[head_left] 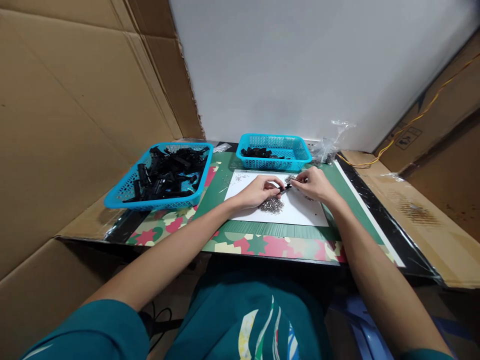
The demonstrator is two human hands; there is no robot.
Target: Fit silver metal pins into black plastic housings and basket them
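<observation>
Over a white sheet [245, 211], my left hand [261, 190] is closed on a small black plastic part [285, 188]. Thumb and fingers of my right hand [312, 184] are pinched at the part's right end; whatever they hold is too small to name. Just below my left hand lies a pile of small shiny metal pieces [272, 206]. A second heap of metal pieces [290, 178] sits behind the fingers, partly hidden by them. A few loose bits [240, 178] are scattered at the sheet's back left corner.
A large blue basket [161, 202] heaped with black plastic parts [168, 170] stands at the left. Behind the sheet is a smaller blue basket [275, 162] with fewer black parts. A clear plastic bag [324, 150] lies beside it. Cardboard walls [75, 100] flank the table, and a yellow cable [412, 121] runs at right.
</observation>
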